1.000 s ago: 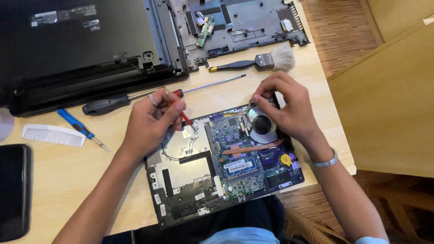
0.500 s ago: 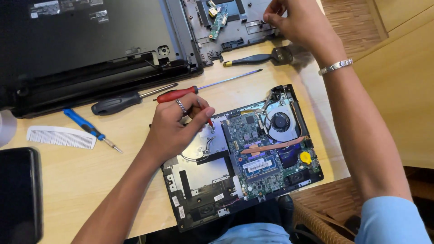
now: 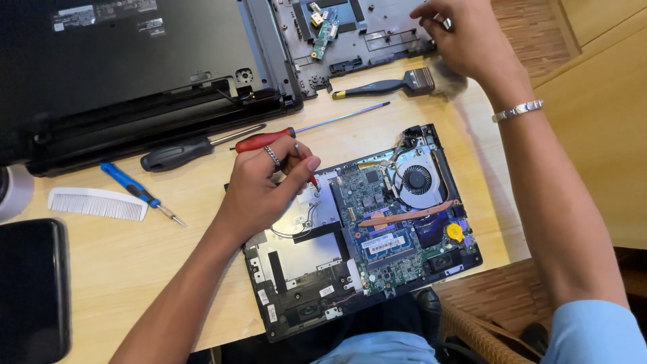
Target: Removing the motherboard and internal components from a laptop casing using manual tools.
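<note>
An opened laptop base (image 3: 296,283) lies at the table's near edge, showing its green circuit board (image 3: 381,243), round fan (image 3: 416,180) and copper heat pipe (image 3: 404,216). My left hand (image 3: 266,185) rests on the base's left part, gripping a thin red tool (image 3: 313,180) whose tip touches the metal plate beside the board. My right hand (image 3: 465,40) reaches far across to the grey laptop cover (image 3: 364,40). Its fingers are pinched on a tiny pale piece too small to identify.
A black-handled brush (image 3: 387,85) lies under my right hand. A red screwdriver (image 3: 337,120), a black one (image 3: 182,154) and a blue one (image 3: 135,191) lie left of centre. There is also a white comb (image 3: 94,202), a black phone (image 3: 30,290) and a black laptop lid (image 3: 135,67). The table's edge runs down the right.
My right hand left the fan area and travelled up to the grey cover at the far side. My left hand stayed on the base with the red tool.
</note>
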